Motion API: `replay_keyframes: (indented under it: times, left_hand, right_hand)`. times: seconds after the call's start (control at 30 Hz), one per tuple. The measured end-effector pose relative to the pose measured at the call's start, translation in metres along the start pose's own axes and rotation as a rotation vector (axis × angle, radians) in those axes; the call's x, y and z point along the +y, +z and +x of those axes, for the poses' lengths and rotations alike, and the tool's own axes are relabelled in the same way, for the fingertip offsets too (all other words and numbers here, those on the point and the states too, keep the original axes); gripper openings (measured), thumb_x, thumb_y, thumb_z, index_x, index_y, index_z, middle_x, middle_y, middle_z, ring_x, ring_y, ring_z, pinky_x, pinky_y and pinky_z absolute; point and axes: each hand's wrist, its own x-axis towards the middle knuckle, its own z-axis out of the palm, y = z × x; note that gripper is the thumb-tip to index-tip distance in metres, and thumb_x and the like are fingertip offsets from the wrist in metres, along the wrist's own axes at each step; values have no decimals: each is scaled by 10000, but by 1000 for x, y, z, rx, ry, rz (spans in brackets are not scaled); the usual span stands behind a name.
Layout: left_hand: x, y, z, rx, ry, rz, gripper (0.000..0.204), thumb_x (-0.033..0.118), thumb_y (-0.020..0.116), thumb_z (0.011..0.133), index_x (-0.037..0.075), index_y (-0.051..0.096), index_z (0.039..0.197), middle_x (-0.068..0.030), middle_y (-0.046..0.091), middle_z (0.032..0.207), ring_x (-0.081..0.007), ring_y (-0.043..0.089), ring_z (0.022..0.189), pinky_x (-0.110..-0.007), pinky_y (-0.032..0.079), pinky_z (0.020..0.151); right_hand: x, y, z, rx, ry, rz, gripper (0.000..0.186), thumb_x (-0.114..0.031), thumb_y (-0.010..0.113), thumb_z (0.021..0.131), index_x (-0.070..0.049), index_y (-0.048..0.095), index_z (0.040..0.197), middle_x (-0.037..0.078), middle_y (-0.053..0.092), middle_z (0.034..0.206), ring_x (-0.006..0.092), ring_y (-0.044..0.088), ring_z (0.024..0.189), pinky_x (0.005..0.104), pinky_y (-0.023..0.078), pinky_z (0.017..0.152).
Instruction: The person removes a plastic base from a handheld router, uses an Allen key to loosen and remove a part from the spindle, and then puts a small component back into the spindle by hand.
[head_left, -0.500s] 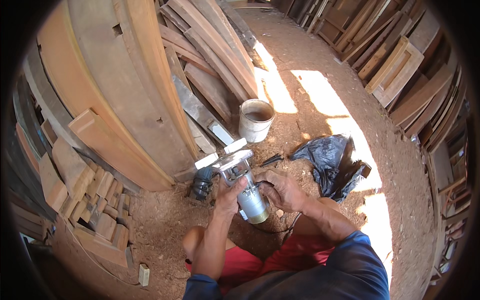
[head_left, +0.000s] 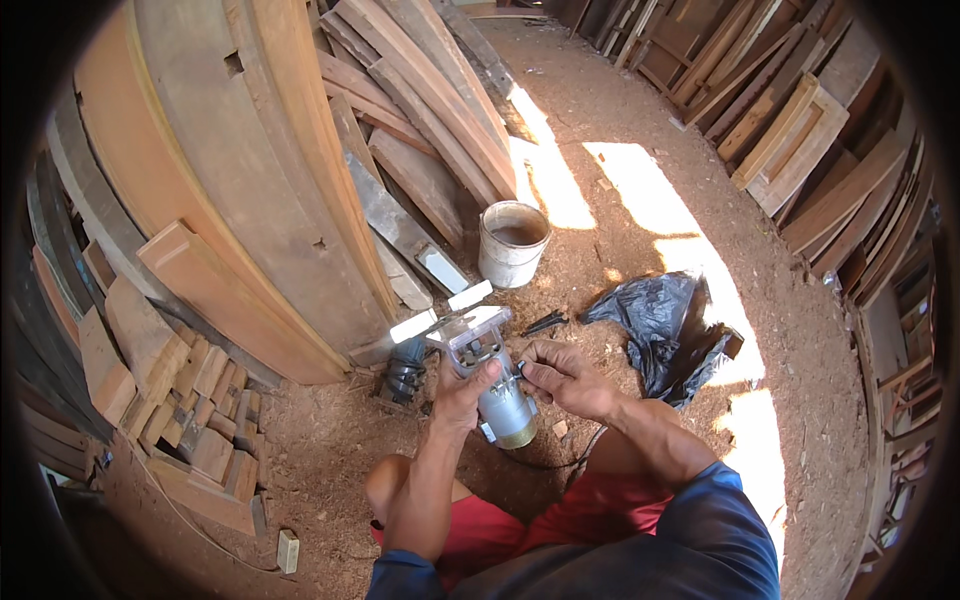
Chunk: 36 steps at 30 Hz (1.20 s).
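While the left hand (head_left: pixel 458 398) grips the tool (head_left: pixel 507 405), the right hand (head_left: pixel 572 380) meets its flank

As the tool lies tilted above the lap, between the two hands, its long axis runs from the round cap (head_left: pixel 516 438), nearest the body, outward and slightly left to the flat plate (head_left: pixel 470 328) with two white bars (head_left: pixel 413 327). The left hand is wrapped around the body's left side, just below the plate, thumb laid across the front. The small dark knob (head_left: pixel 519 369) sits on the opposite flank, so the right hand is the nearer one, coming in from the right, crosswise to the axis. Its fingers are curled with the tips at the knob; whether they pinch it or only touch it, I cannot tell. Beyond the plate stands the bucket (head_left: pixel 514 262), well apart; the black bag (head_left: pixel 655 320) lies out past the right hand.
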Motion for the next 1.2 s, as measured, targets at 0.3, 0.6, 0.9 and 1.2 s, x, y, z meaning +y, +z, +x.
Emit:
replay_keyframes:
  times: [0.3, 0.6, 0.9, 1.2]
  left_hand:
    - [0, 5, 0, 80, 54, -96, 533, 307, 867, 831, 21, 608, 1198, -100, 703, 1003, -185, 700, 866, -356, 616, 738]
    - [5, 6, -1, 148, 143, -160, 509, 311, 848, 851, -8, 611, 1170, -118, 704, 991, -208, 708, 803, -361, 618, 725]
    - [3, -5, 4, 200, 158, -181, 506, 286, 833, 868, -15, 594, 1196, -114, 691, 988, -204, 698, 830, -362, 614, 722]
    - [2, 1, 4, 214, 164, -209, 453, 285, 793, 904, -13, 591, 1179, -136, 677, 998, -220, 697, 799, -376, 624, 701]
  right_hand:
    - [13, -7, -2, -94, 99, -201, 835, -457, 784, 902, 16, 374, 1455, 199, 566, 1318, 259, 556, 1247, 432, 481, 1043]
    - [24, 17, 11, -177, -24, -215, 920, -379, 882, 815, 70, 373, 1436, 201, 602, 1280, 265, 564, 1248, 384, 481, 1048]
    - [29, 26, 12, -45, -142, -382, 815, -307, 868, 817, 93, 415, 1364, 202, 639, 1178, 237, 648, 1085, 358, 553, 932]
    - [18, 29, 10, -91, -63, -84, 738, -233, 882, 825, 69, 447, 1339, 157, 633, 1211, 202, 623, 1129, 334, 529, 961]
